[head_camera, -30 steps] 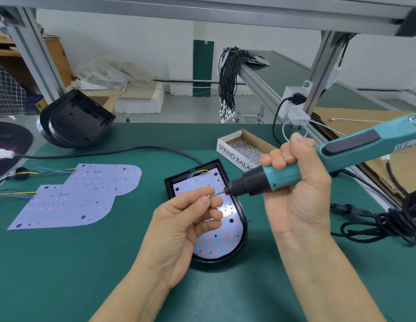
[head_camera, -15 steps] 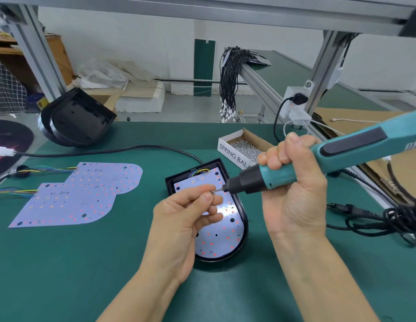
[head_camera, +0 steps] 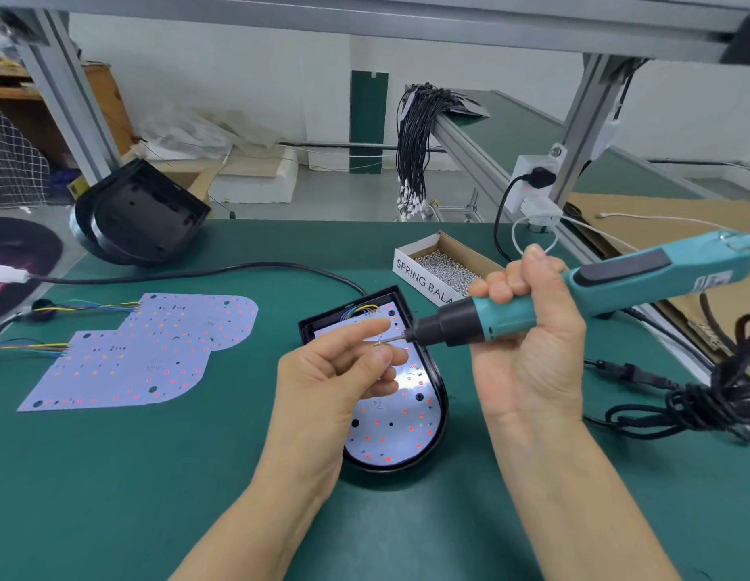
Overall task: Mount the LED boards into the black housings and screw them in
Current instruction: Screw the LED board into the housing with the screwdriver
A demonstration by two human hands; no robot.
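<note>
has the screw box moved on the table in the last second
No. The screw box sits at the same spot beside the housing's far right corner; its slight shift in the picture matches the housing's, so the camera moved.

- Green-matted table (head_camera: 155,496).
- Black D-shaped plastic housing (head_camera: 442,421), white LED board (head_camera: 390,434) inside.
- Two loose white LED boards (head_camera: 146,350), overlapping.
- Open cardboard box of silver screws (head_camera: 442,266).
- Coiled black cable (head_camera: 708,396).
- Stacked empty black housings (head_camera: 134,215).

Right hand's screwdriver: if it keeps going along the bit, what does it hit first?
The left hand: the bit of the screwdriver in the right hand points at its fingers, which seem to pinch a screw at the tip.
</note>
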